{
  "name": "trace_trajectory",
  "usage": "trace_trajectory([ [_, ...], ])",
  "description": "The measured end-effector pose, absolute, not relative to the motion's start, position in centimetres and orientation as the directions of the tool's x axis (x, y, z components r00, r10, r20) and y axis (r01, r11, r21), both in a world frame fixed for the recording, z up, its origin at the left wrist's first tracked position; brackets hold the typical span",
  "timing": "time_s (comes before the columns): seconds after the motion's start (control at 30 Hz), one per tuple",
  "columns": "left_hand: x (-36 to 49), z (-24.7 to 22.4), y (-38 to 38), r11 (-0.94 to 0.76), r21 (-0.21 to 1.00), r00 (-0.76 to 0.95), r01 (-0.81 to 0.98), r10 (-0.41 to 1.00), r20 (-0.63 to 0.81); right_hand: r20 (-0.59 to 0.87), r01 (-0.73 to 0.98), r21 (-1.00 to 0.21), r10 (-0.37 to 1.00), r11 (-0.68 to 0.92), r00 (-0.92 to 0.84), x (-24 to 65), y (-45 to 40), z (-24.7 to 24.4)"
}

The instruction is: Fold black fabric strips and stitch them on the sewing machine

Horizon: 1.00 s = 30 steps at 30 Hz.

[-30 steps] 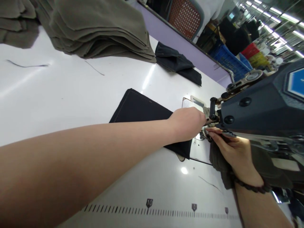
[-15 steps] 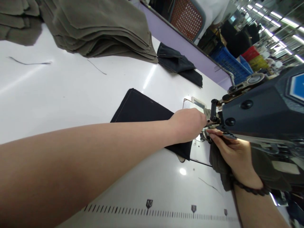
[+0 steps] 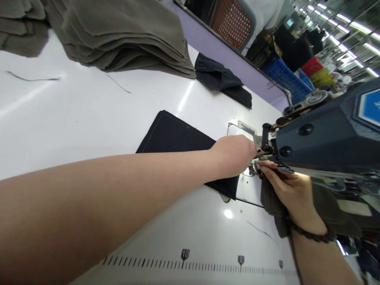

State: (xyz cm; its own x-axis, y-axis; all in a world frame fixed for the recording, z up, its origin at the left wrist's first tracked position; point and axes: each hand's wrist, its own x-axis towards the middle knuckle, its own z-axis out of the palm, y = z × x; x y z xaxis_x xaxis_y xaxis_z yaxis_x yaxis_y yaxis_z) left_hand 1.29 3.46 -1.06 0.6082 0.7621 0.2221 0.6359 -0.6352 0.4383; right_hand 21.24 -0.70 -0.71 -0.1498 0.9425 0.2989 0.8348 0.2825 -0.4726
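At the right of the frame, beneath the angular head of a sewing machine [image 3: 320, 134], both hands meet close to the needle area. The left hand [image 3: 234, 156] reaches in from the left edge, its forearm crossing the lower left and centre; it is curled, back of the hand up, and its fingertips are hidden beside the machine's metal parts, so whether they pinch anything cannot be told. The right hand [image 3: 298, 196], with a dark beaded bracelet [image 3: 314, 236] at its wrist, comes from the lower right, thumb and fingertips brought together on olive cloth [image 3: 271, 200] just beside the presser foot [image 3: 253, 168]. That cloth hangs in folds under the right hand and spreads beneath the machine head. A flat navy piece [image 3: 178, 134] with a stitched edge lies at the centre, passing under the left wrist and overlapping the metal plate [image 3: 249, 188]. At the upper left, a stack of olive panels [image 3: 124, 35] rests on the white table [image 3: 74, 118], with a crumpled dark cloth [image 3: 221, 77] near its right end. Loose threads lie about on the tabletop, and a ruler scale [image 3: 208, 266] runs along the bottom. Beyond the table, at the upper right, are a perforated brown chair back [image 3: 233, 23], a person in white [image 3: 264, 16] and a blue crate [image 3: 286, 79].
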Motion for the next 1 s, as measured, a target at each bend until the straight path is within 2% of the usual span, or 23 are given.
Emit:
trace_trajectory([
  [0.3,1.2,-1.0,3.4,-0.63,0.431,0.606,0.646,0.767,0.212,0.275,0.847,-0.47,0.953,0.25,-0.129,21.3,-0.8,-0.7],
  [0.5,1.3,-1.1,3.5,-0.631,0.441,0.617,0.638,0.762,0.198,0.285,0.871,-0.426,0.95,0.247,-0.13,21.2,-0.8,-0.5],
  [0.67,1.3,-1.0,3.4,-0.62,0.459,0.608,0.636,0.769,0.197,0.263,0.866,-0.448,0.959,0.222,-0.11,21.4,-0.8,-0.6],
  [0.93,1.2,-0.9,3.5,-0.615,0.489,0.595,0.618,0.773,0.221,0.281,0.899,-0.423,0.96,0.111,0.014,22.3,-0.7,-0.9],
  [1.0,1.2,-0.9,3.5,-0.613,0.497,0.592,0.615,0.774,0.223,0.268,0.901,-0.418,0.963,0.119,-0.003,22.6,-0.7,-0.9],
])
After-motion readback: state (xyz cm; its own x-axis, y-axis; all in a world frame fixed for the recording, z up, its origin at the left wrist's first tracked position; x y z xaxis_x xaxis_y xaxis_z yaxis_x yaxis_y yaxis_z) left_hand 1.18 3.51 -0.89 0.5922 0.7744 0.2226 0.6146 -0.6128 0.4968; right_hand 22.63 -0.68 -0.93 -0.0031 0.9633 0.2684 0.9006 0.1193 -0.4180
